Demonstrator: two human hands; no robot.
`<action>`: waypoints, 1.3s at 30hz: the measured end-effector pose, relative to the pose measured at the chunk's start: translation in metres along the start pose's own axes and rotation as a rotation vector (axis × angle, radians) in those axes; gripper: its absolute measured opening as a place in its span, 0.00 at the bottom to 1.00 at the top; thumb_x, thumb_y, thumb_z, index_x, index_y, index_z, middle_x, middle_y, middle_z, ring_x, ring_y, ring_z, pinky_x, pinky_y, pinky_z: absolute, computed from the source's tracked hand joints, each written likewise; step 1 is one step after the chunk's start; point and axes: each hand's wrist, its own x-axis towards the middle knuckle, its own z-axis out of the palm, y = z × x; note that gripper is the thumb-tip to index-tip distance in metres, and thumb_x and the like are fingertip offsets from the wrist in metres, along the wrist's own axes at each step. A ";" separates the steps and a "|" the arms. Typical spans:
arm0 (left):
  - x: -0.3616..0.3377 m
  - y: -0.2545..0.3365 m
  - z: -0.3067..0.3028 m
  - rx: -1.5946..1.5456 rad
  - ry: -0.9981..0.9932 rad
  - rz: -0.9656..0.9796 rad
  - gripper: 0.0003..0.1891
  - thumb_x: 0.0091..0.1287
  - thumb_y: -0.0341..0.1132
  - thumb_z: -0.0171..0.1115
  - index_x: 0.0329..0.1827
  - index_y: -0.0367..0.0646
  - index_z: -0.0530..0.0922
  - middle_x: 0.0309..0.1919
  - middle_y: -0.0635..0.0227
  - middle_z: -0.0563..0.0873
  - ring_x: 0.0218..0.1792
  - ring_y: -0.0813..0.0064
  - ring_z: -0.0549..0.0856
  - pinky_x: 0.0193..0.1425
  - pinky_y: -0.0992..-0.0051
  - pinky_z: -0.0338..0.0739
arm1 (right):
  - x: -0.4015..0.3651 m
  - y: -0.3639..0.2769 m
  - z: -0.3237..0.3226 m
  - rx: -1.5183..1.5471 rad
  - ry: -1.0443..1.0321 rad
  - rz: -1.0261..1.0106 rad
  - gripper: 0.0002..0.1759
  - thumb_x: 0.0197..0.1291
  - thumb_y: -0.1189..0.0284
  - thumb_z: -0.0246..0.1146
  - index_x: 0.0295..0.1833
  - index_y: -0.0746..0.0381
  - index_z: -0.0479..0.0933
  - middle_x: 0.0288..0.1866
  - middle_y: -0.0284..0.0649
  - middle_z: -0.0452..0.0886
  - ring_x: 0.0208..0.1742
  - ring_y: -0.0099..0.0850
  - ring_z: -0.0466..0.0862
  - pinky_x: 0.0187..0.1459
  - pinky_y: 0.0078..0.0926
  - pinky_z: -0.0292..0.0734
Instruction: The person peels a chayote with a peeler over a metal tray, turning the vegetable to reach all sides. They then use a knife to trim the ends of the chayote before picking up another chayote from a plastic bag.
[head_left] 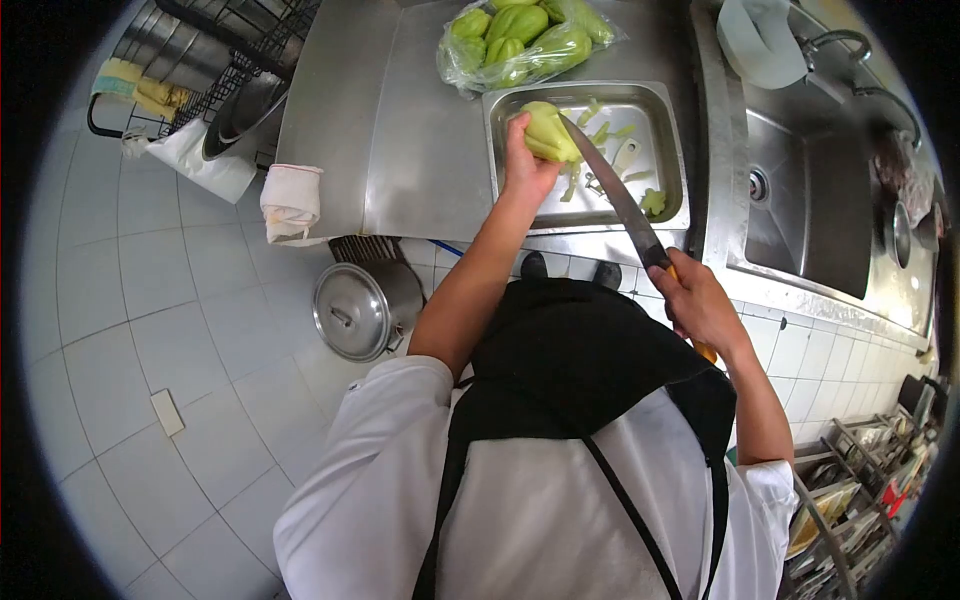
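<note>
My left hand point(527, 168) is wrapped round a pale, peeled chayote point(549, 132) above the left part of a shallow metal tray point(590, 222). In my right hand point(697, 303) is a long knife point(622, 195), gripped by its orange and black handle. The blade slants up and left across the tray, its tip at the chayote's right side; whether it touches cannot be made out. Green peelings point(654, 202) lie scattered in the tray, with a small pale object point(627, 156) among them that may be a peeler. Behind the tray, a clear plastic bag point(520, 45) holds several green chayotes.
To the right is a metal sink point(800, 190) with a tap point(840, 40) and a whitish plastic container point(762, 45). A folded cloth point(291, 200) hangs over the steel counter's point(415, 130) left edge. A lidded pot point(352, 311) stands on the floor. Racks hold kitchenware at both sides.
</note>
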 end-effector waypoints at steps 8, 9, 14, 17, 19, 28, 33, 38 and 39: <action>-0.002 -0.006 0.003 0.012 0.013 0.007 0.28 0.61 0.52 0.64 0.62 0.49 0.75 0.58 0.65 0.81 0.60 0.61 0.78 0.69 0.50 0.68 | 0.009 0.019 0.001 0.097 -0.083 -0.045 0.14 0.77 0.65 0.51 0.45 0.65 0.71 0.15 0.32 0.70 0.12 0.22 0.73 0.17 0.25 0.69; -0.001 -0.008 0.002 0.012 0.015 0.012 0.28 0.62 0.52 0.64 0.62 0.49 0.75 0.58 0.65 0.81 0.60 0.61 0.78 0.69 0.51 0.68 | 0.012 0.019 0.000 0.109 -0.112 -0.035 0.13 0.77 0.65 0.51 0.46 0.65 0.71 0.15 0.32 0.70 0.12 0.21 0.73 0.16 0.24 0.69; 0.004 -0.012 -0.002 0.022 -0.017 0.010 0.26 0.63 0.51 0.64 0.61 0.48 0.76 0.58 0.66 0.81 0.60 0.62 0.78 0.69 0.52 0.69 | 0.022 0.024 -0.001 0.203 -0.195 -0.044 0.12 0.77 0.65 0.52 0.49 0.64 0.70 0.16 0.31 0.69 0.11 0.22 0.73 0.16 0.22 0.71; 0.000 -0.007 0.002 0.024 -0.060 0.002 0.26 0.64 0.51 0.63 0.61 0.48 0.76 0.57 0.66 0.81 0.59 0.63 0.79 0.69 0.54 0.70 | 0.029 0.028 -0.004 0.341 -0.273 -0.007 0.11 0.75 0.64 0.54 0.49 0.62 0.69 0.16 0.32 0.70 0.11 0.23 0.72 0.15 0.22 0.71; -0.002 -0.004 0.005 0.023 -0.080 -0.004 0.26 0.64 0.51 0.63 0.61 0.47 0.76 0.57 0.66 0.82 0.59 0.63 0.79 0.69 0.56 0.70 | 0.034 0.035 -0.005 0.485 -0.323 0.032 0.11 0.74 0.64 0.56 0.48 0.62 0.69 0.16 0.33 0.70 0.10 0.23 0.71 0.13 0.23 0.70; 0.004 -0.004 0.001 0.046 -0.004 0.030 0.24 0.64 0.51 0.64 0.58 0.47 0.77 0.53 0.67 0.83 0.55 0.65 0.81 0.67 0.56 0.72 | 0.040 0.039 -0.009 0.273 -0.216 -0.026 0.12 0.74 0.64 0.57 0.46 0.62 0.69 0.16 0.34 0.71 0.10 0.23 0.70 0.12 0.23 0.69; 0.005 -0.005 0.002 0.057 -0.017 -0.007 0.25 0.62 0.52 0.65 0.58 0.47 0.77 0.53 0.66 0.82 0.56 0.64 0.80 0.66 0.57 0.72 | 0.040 0.046 -0.010 0.534 -0.350 0.061 0.11 0.74 0.64 0.57 0.46 0.61 0.69 0.16 0.34 0.71 0.10 0.23 0.70 0.12 0.24 0.69; 0.008 -0.003 0.006 0.038 -0.037 -0.034 0.25 0.63 0.52 0.65 0.58 0.48 0.76 0.55 0.65 0.81 0.57 0.63 0.80 0.66 0.53 0.71 | 0.046 0.047 -0.011 0.792 -0.405 0.135 0.11 0.72 0.64 0.58 0.43 0.59 0.66 0.16 0.35 0.70 0.08 0.24 0.68 0.08 0.25 0.67; 0.008 -0.003 0.006 0.040 -0.034 -0.043 0.25 0.63 0.52 0.65 0.59 0.49 0.76 0.56 0.65 0.81 0.57 0.62 0.79 0.66 0.51 0.70 | 0.046 0.049 -0.012 0.820 -0.433 0.136 0.11 0.72 0.64 0.59 0.43 0.59 0.66 0.16 0.35 0.71 0.08 0.25 0.68 0.08 0.24 0.67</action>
